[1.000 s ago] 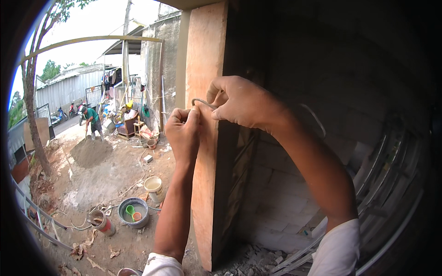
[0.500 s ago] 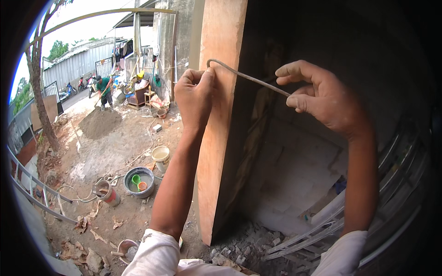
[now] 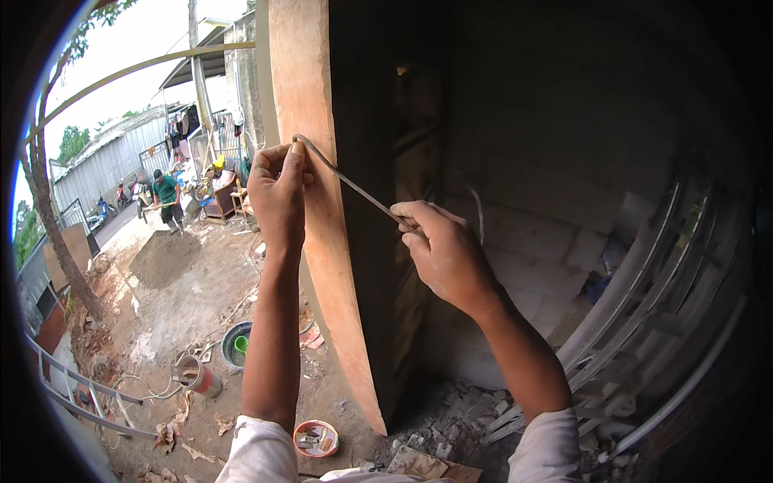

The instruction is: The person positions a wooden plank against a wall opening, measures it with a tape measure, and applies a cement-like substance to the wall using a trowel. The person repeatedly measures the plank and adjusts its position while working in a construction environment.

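A thin metal rod (image 3: 360,190) with a hooked end slants across the upright wooden board (image 3: 328,258). My left hand (image 3: 278,189) pinches the rod near its hook, with thumb and finger against the board's face. Further right and lower, my right hand (image 3: 449,256) is closed around the rod, its thumb and fingers wrapped on it. The far end of the rod is hidden by that hand, though a thin pale curved line (image 3: 480,213) shows behind it; I cannot tell whether it belongs to the rod.
Right of the board lies a dark space with rubble (image 3: 451,423) and metal frames (image 3: 660,298). Below left stand a pail (image 3: 198,377), a dark tub (image 3: 234,346) and a basin of pieces (image 3: 316,439). A co-worker (image 3: 167,198) stands by a sand heap (image 3: 169,256).
My right hand has come in closer to my left and its fingers have closed around the rod. The rod now slopes more steeply. The whole view has shifted to the right.
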Demonstrator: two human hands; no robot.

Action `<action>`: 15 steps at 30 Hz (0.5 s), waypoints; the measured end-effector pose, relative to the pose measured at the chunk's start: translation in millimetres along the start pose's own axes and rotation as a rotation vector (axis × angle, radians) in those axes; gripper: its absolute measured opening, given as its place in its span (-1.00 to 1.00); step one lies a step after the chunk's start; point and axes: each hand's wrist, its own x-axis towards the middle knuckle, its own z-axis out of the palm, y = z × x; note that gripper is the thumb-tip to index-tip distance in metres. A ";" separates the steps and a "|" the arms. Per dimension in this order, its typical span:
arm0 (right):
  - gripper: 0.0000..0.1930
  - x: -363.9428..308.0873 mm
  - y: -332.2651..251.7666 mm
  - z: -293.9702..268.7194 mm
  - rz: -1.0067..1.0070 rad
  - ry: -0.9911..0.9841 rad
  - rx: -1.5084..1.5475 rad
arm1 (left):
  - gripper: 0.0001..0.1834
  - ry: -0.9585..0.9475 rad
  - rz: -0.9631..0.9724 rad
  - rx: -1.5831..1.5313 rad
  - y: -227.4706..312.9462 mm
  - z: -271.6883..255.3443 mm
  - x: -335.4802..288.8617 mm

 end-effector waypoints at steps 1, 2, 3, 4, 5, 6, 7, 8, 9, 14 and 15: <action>-0.73 -1.3 -0.1 2.1 0.016 -0.001 0.026 | -0.74 -0.005 -0.001 0.007 -1.6 -0.2 -0.2; -0.73 -2.4 -0.7 1.7 0.032 -0.001 0.052 | -0.74 -0.006 -0.003 0.001 -2.5 0.2 -0.4; -0.72 -3.2 -1.9 1.7 0.049 -0.003 0.078 | -0.74 -0.007 -0.007 -0.005 -2.6 -0.5 -0.9; -0.72 -2.9 -2.2 1.9 0.077 -0.013 0.098 | -0.74 -0.008 -0.011 -0.012 -2.8 -0.9 -1.0; -0.71 -1.8 -2.1 1.6 0.106 -0.023 0.117 | -0.73 -0.024 -0.005 -0.031 -2.6 -1.4 -0.5; -0.71 -0.8 -2.4 0.1 0.134 -0.033 0.129 | -0.73 -0.049 -0.012 -0.040 -2.7 -2.9 -1.0; -0.72 0.4 -3.4 -1.2 0.149 -0.039 0.125 | -0.73 -0.075 -0.018 -0.051 -1.9 -4.2 -0.9; -0.73 1.3 -3.7 -0.2 0.135 -0.020 0.091 | -0.73 -0.102 -0.023 -0.062 -0.4 -5.5 -0.1; -0.74 6.1 -7.6 -1.7 0.108 -0.006 0.043 | -0.73 -0.122 -0.038 -0.056 4.4 -10.4 1.8; -0.78 115.1 -31.4 -12.0 -0.149 0.138 0.139 | -0.68 0.024 0.417 0.227 35.2 -11.2 51.8; -0.78 154.2 -36.6 -14.5 -0.213 0.157 0.199 | -0.60 0.000 0.554 0.345 50.3 1.8 66.1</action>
